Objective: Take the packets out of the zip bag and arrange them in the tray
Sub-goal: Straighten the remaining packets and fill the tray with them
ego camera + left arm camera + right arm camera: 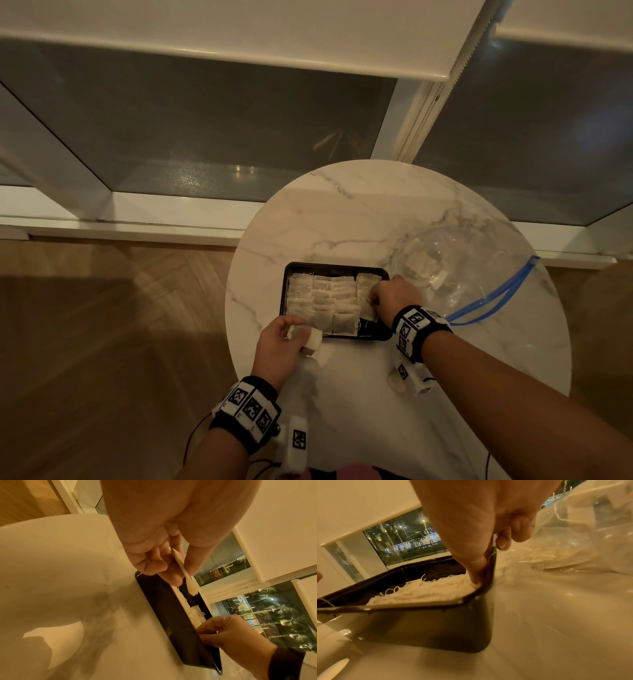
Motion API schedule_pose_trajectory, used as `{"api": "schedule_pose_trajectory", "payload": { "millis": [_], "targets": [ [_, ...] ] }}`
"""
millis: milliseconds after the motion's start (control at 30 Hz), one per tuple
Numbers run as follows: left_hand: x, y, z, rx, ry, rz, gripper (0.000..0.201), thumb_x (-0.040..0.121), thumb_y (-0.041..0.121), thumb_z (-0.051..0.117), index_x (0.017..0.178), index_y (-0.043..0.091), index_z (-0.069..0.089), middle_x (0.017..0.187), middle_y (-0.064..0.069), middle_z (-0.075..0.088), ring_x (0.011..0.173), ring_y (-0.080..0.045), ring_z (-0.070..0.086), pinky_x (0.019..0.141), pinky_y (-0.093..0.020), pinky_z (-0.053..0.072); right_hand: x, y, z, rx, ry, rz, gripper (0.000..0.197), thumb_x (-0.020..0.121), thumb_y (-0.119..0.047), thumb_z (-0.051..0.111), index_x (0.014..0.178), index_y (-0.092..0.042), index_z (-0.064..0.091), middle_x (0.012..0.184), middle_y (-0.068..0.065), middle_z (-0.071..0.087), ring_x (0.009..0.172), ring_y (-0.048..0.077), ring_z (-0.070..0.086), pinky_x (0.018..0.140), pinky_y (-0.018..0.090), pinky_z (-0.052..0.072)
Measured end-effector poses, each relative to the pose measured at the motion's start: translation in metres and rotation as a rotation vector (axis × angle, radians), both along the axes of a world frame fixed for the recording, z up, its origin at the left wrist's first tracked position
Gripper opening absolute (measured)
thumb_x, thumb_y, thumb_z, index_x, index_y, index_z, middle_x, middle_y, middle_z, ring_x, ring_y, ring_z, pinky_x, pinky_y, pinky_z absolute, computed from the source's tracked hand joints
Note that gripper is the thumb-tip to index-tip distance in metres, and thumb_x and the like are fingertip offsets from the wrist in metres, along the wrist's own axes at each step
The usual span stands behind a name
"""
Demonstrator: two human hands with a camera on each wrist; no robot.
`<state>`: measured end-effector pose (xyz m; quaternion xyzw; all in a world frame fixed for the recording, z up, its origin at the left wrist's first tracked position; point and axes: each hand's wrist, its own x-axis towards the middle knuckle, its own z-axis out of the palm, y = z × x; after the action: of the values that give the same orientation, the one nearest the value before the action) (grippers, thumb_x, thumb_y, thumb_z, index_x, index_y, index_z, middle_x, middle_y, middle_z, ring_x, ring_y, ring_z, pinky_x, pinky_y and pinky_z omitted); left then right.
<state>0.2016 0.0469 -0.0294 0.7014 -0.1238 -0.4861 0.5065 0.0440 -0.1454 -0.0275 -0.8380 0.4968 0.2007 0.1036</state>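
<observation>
1. nearest, the left hand (279,346) sits over the near left corner of the black tray (337,266), its thumb and fingers pinched together on one white packet (313,341); the left wrist view shows that packet (184,573) edge-on between the fingertips, hanging just above the tray's rim (164,605).
2. both wrists wear black bands with square printed markers, and both forearms reach over the round marble table (342,212).
3. just beyond, the right hand (397,294) is at the right end of the tray, fingers curled down into it; in the right wrist view the thumb (474,566) presses on the packets against the tray's inner wall (436,626). whether it clamps one of them, i cannot tell.
4. rows of packets (322,301) lie flat and overlapping in the tray, filling most of it, with thin strings showing; the near right corner is dark and bare.
5. farther right, the clear zip bag (455,274) lies on the table touching the tray's right side, its blue zip strip (493,294) open toward the near right, with more packets (421,263) inside.
6. beyond the table stand a window (219,137) and its white roller blind (239,37).
</observation>
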Motion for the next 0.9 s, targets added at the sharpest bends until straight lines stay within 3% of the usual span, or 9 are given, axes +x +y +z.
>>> {"api": "schedule_pose_trajectory", "payload": {
  "millis": [133,300,367,433,500,633,700,800,900],
  "targets": [
    [-0.002,-0.001,0.004,-0.012,0.010,0.011,0.027,0.092,0.007,0.066,0.119,0.010,0.060,0.113,-0.011,0.067,0.092,-0.019,0.067,0.056,-0.014,0.051,-0.002,0.001,0.000,-0.039,-0.069,0.006,0.017,0.090,-0.020,0.057,0.100,-0.028,0.069,0.107,0.006,0.055,0.086,0.026,0.060,0.075,0.032,0.053],
    [-0.007,-0.005,0.009,-0.015,0.091,0.014,0.021,0.093,0.007,0.064,0.114,0.008,0.064,0.111,-0.015,0.069,0.088,-0.019,0.068,0.058,-0.016,0.054,-0.010,0.002,0.007,-0.075,-0.271,-0.028,0.020,0.090,-0.025,0.056,0.106,-0.025,0.067,0.103,-0.001,0.065,0.108,0.022,0.050,0.080,0.035,0.052],
    [-0.010,-0.007,0.010,-0.016,0.166,0.030,0.017,0.095,0.007,0.061,0.111,0.007,0.067,0.113,-0.020,0.067,0.093,-0.029,0.068,0.068,-0.032,0.060,-0.018,0.007,0.014,-0.061,-0.392,-0.113,0.019,0.089,-0.028,0.058,0.106,-0.025,0.067,0.100,-0.002,0.064,0.107,0.020,0.050,0.082,0.036,0.051],
    [-0.015,-0.011,0.010,-0.002,0.262,0.053,0.018,0.097,0.006,0.056,0.112,0.004,0.066,0.115,-0.022,0.064,0.098,-0.038,0.065,0.087,-0.053,0.057,-0.029,0.014,0.020,-0.033,-0.535,-0.185,0.016,0.089,-0.027,0.061,0.104,-0.024,0.067,0.096,-0.004,0.062,0.101,0.016,0.051,0.084,0.034,0.050],
    [-0.022,-0.014,0.011,0.010,0.316,0.056,0.018,0.099,0.005,0.053,0.113,0.003,0.065,0.112,-0.022,0.063,0.102,-0.039,0.063,0.093,-0.061,0.052,-0.040,0.023,0.027,0.015,-0.685,-0.248,0.015,0.089,-0.022,0.063,0.102,-0.024,0.068,0.092,-0.008,0.061,0.087,0.009,0.053,0.080,0.027,0.049],
    [-0.044,-0.026,0.018,0.025,0.336,0.004,0.015,0.099,0.003,0.051,0.106,0.003,0.064,0.102,-0.020,0.064,0.095,-0.040,0.063,0.077,-0.044,0.056,-0.069,0.044,0.047,0.070,-0.946,-0.312,0.017,0.087,-0.015,0.067,0.096,-0.029,0.067,0.083,-0.013,0.063,0.073,0.005,0.058,0.067,0.015,0.047],
    [-0.058,-0.036,0.026,0.022,0.297,-0.047,0.018,0.099,-0.001,0.047,0.103,0.003,0.064,0.095,-0.018,0.064,0.083,-0.031,0.065,0.063,-0.036,0.055,-0.087,0.052,0.054,0.008,-1.049,-0.306,0.016,0.086,-0.011,0.068,0.094,-0.025,0.069,0.079,-0.012,0.064,0.072,0.008,0.058,0.064,0.010,0.043],
    [-0.083,-0.057,0.040,0.020,0.208,-0.096,0.024,0.092,-0.006,0.041,0.089,0.001,0.064,0.076,-0.013,0.062,0.062,-0.020,0.062,0.052,-0.028,0.049,-0.122,0.056,0.054,-0.151,-1.152,-0.384,0.019,0.082,-0.002,0.066,0.088,-0.020,0.070,0.079,-0.008,0.064,0.072,0.011,0.059,0.062,0.019,0.046],
    [-0.110,-0.080,0.043,0.022,-0.060,-0.230,0.018,0.085,0.008,0.053,0.076,0.008,0.069,0.075,-0.002,0.066,0.072,-0.016,0.061,0.061,-0.024,0.050,-0.165,0.045,0.041,-0.246,-1.090,-0.539,0.028,0.076,0.006,0.063,0.083,-0.021,0.066,0.084,-0.006,0.064,0.080,0.014,0.060,0.068,0.027,0.050]
  ]
}}
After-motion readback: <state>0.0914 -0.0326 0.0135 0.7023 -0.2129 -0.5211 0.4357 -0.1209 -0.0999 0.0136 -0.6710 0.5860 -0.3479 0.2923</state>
